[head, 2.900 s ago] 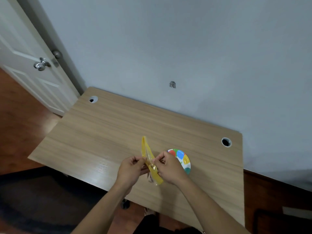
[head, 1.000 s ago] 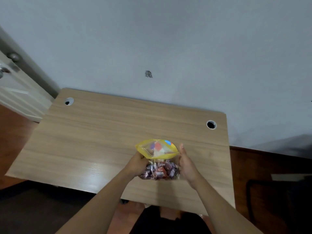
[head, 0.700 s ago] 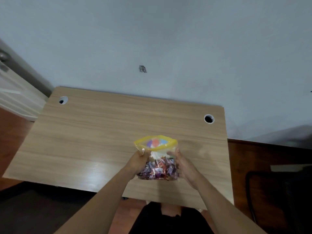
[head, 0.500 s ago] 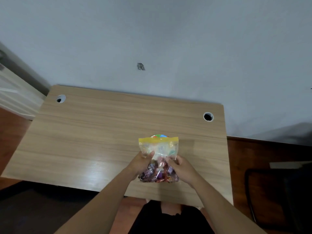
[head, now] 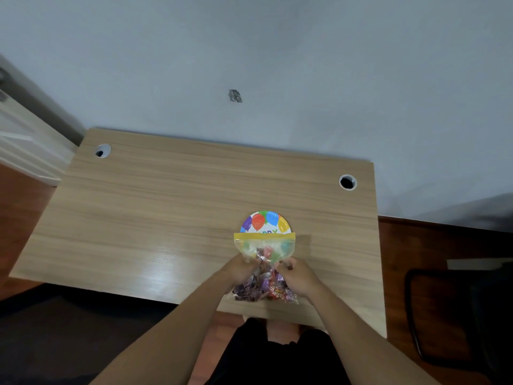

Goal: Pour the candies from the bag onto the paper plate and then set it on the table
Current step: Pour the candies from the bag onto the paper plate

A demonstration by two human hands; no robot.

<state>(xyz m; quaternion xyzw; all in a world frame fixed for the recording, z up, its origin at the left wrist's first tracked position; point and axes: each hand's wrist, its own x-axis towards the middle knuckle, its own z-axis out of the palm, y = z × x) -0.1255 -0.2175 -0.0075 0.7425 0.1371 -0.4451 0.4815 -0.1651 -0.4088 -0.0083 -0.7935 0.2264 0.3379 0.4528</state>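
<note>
One paper plate (head: 266,222) w/ balloon pics lies flat on the worktop (head: 172,207); only the letters "PPY" show on it, since the bag's yellow zip top covers its near half. One clear bag (head: 263,262) of candies (head: 261,287) is pinched at its middle by 2 hands, left hand (head: 241,269) & right hand (head: 301,276), both closed on it; wrapper words are too blurry to read. The worktop has 2 round cable holes (head: 347,182), and a dark chair (head: 455,315) stands at the right.
</note>
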